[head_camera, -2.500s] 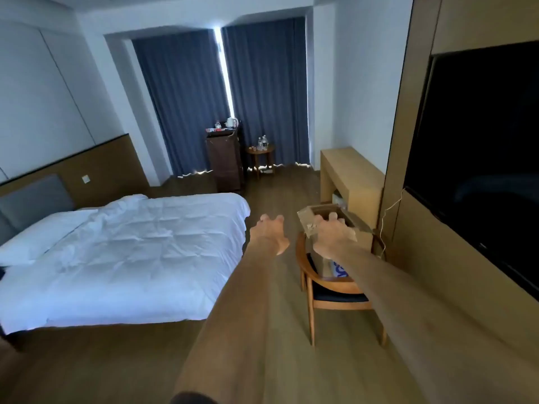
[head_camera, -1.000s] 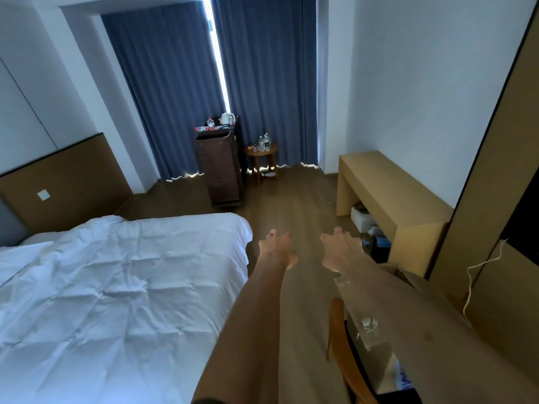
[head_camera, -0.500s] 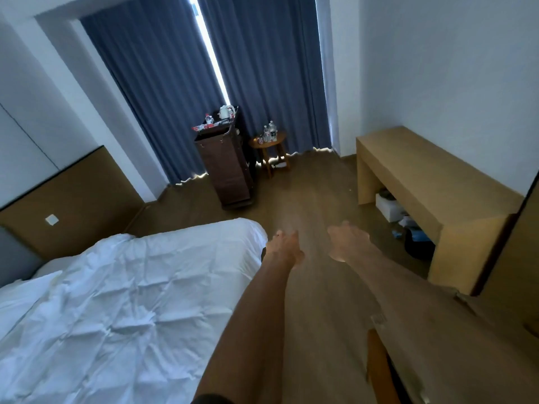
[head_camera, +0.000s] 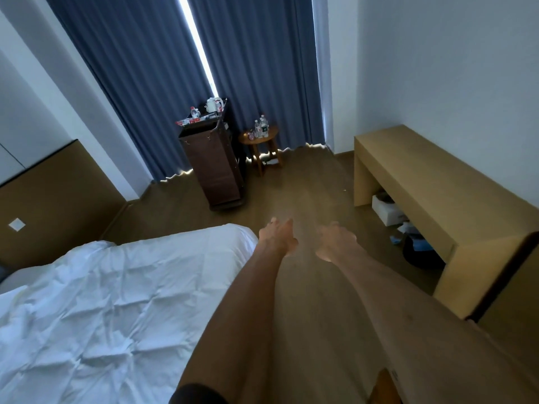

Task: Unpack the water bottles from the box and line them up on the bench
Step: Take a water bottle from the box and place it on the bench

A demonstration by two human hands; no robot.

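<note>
Both my arms stretch forward over the wooden floor. My left hand (head_camera: 278,236) and my right hand (head_camera: 335,240) hang side by side with loosely curled fingers and hold nothing. The long light-wood bench (head_camera: 437,182) stands against the right wall, to the right of my right hand and apart from it; its top is bare. Only a brown sliver of the chair (head_camera: 382,389) shows at the bottom edge. The box is hidden from view.
A white bed (head_camera: 102,301) fills the left. A dark cart (head_camera: 213,164) with a kettle and a small round table (head_camera: 258,139) with a few bottles (head_camera: 261,128) stand by the blue curtains. A white box (head_camera: 385,209) and bags lie under the bench.
The view has moved forward and turned towards the bench. The chair with the box has slid out at the bottom right. Both hands stay empty and stretched forward.
</note>
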